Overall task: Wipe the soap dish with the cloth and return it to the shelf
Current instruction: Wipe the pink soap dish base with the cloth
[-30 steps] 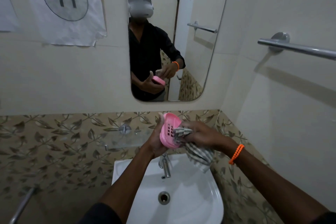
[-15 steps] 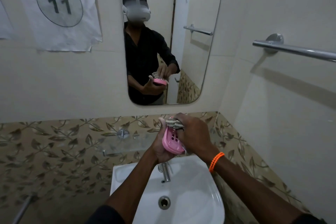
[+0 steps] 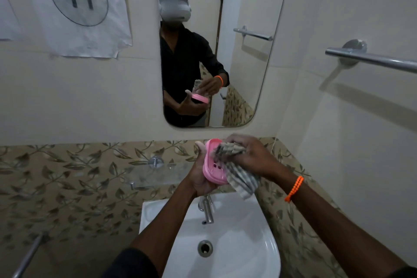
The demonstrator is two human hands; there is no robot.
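Note:
A pink slotted soap dish (image 3: 213, 165) stands tilted on edge above the basin, cupped from the left and below by my left hand (image 3: 198, 178). My right hand (image 3: 250, 156) presses a bunched grey striped cloth (image 3: 237, 171) into the dish's upper inside; the cloth's loose end hangs down to the right. A clear glass shelf (image 3: 155, 176) is fixed to the leaf-patterned tiles just left of my hands, with nothing seen on it.
A white basin (image 3: 237, 244) with a chrome tap (image 3: 206, 210) lies under my hands. A mirror (image 3: 248, 7) hangs above and reflects me. A towel rail (image 3: 372, 58) juts from the right wall, another rail (image 3: 27, 257) at lower left.
My right hand with the cloth has slid over the inside of the dish, from its top edge back down, so that the hanging end shows again. My left hand keeps the dish in place.

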